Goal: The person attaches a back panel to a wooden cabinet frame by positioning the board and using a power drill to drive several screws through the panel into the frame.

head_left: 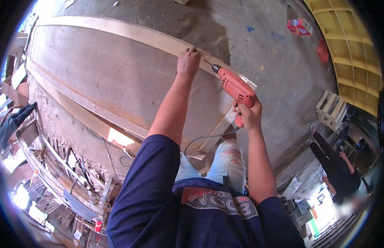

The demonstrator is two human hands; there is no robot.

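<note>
A large flat metal panel (109, 78) with a pale raised frame strip (150, 36) along its edges lies on the concrete floor. My left hand (188, 61) presses down on the far frame strip with fingers curled over it. My right hand (248, 115) grips the handle of an orange corded power drill (235, 88). The drill's bit points at the frame strip just right of my left hand. Its cable (204, 138) loops back toward my legs.
Scrap metal pieces and frames (55, 173) are piled at lower left. A red-and-white box (299, 26) and a red bag (323, 50) lie on the floor at upper right. A yellow structure (353, 49) curves along the right. A wooden crate (331, 108) stands near another person in black (336, 165).
</note>
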